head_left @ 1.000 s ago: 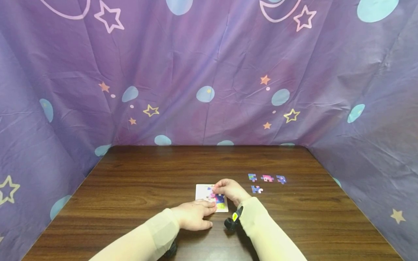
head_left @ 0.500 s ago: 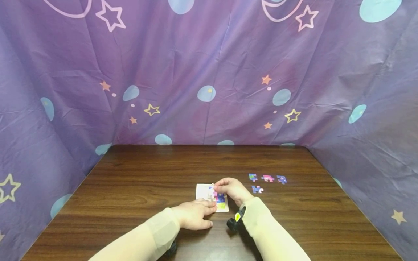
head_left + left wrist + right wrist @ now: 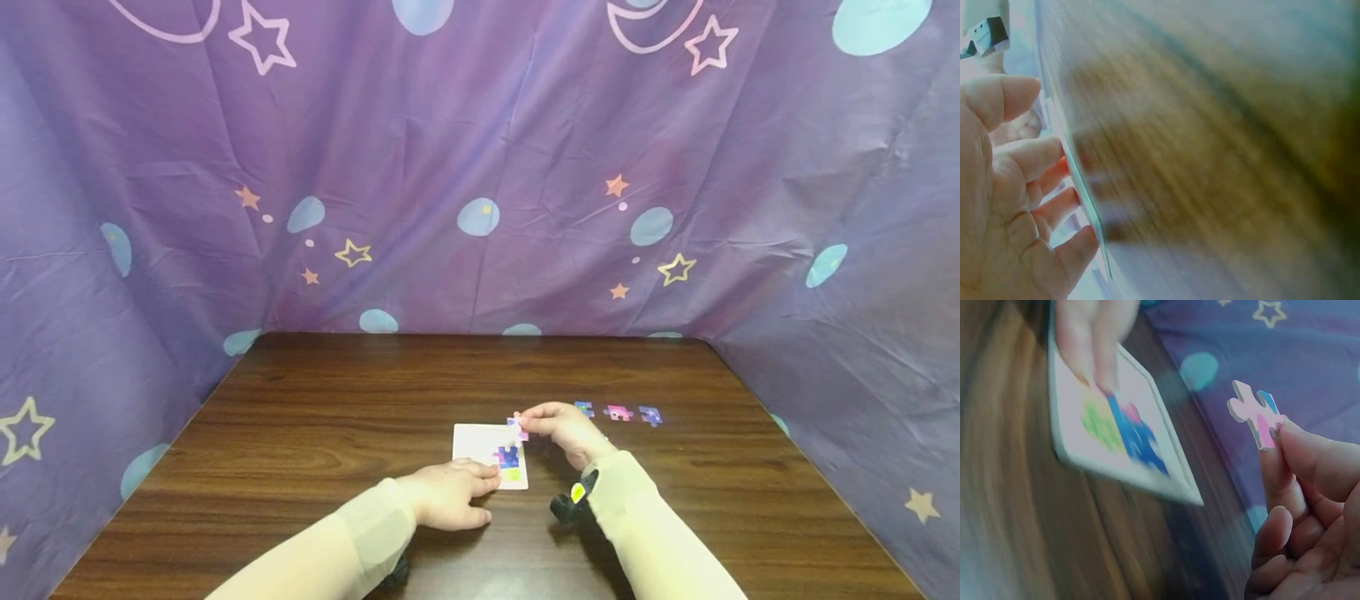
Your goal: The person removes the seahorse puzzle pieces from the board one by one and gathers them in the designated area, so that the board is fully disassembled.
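A square white puzzle board (image 3: 468, 440) lies on the table, with joined blue, pink and yellow-green pieces (image 3: 508, 457) at its right side. My left hand (image 3: 447, 495) rests with extended fingers on the board's lower left edge; the left wrist view shows that hand (image 3: 1007, 206) along the edge. Between thumb and forefinger my right hand (image 3: 566, 432) pinches a puzzle piece (image 3: 516, 430) over the board's upper right corner. In the right wrist view the pinched piece (image 3: 1256, 417) is pink, white and blue, held clear of the board (image 3: 1141, 481) by the right hand (image 3: 1310, 506).
Loose pieces lie right of the right hand: a blue-green one (image 3: 585, 408), a pink one (image 3: 618, 412) and a blue one (image 3: 651, 416). Another is mostly hidden behind that hand. A purple patterned cloth (image 3: 420, 158) surrounds the table's back and sides.
My right hand has moved right and away from the board's middle with the pinched piece, uncovering more of the board. My left hand has stayed on the board's edge.
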The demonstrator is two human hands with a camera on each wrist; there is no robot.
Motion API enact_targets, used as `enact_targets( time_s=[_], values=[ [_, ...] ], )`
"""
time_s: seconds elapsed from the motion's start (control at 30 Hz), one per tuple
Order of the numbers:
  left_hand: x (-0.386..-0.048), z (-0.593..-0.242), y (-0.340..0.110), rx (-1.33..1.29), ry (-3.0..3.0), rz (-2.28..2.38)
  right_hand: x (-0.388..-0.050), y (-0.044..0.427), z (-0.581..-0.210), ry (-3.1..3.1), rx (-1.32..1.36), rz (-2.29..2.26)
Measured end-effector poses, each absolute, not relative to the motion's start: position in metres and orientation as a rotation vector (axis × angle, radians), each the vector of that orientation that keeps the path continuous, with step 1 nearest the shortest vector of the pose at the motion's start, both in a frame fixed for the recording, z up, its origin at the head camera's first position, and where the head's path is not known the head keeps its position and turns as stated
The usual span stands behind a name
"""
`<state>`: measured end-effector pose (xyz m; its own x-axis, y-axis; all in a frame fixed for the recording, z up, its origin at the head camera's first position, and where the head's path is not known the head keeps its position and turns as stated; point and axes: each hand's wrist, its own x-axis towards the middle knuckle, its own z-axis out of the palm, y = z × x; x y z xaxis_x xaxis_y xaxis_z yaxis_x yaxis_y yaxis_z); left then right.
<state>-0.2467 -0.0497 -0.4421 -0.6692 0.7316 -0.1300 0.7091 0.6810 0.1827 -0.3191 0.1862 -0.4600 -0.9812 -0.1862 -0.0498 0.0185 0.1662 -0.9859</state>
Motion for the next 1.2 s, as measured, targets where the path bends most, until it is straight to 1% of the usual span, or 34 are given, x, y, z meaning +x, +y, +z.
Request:
enact_targets(
  time_s=[0.43, 0.77, 0.97, 1.2],
  values=[
    [-0.246, -0.441, -0.049, 1.148, 2.699, 0.18, -0.319, 0.267, -0.457, 2.427, -0.053, -1.789],
    [-0.245, -0.44, -0.05, 1.144, 2.691, 0.191, -0.315, 0.315, -0.457, 2.576, 0.029, -1.61],
    [-0.244, -0.44, -0.05, 1.141, 2.682, 0.199, -0.31, 0.332, -0.455, 2.621, 0.039, -1.521],
    [-0.245, -0.441, -0.05, 1.137, 2.685, 0.193, -0.308, 0.334, -0.459, 2.712, 0.057, -1.45]
  ],
)
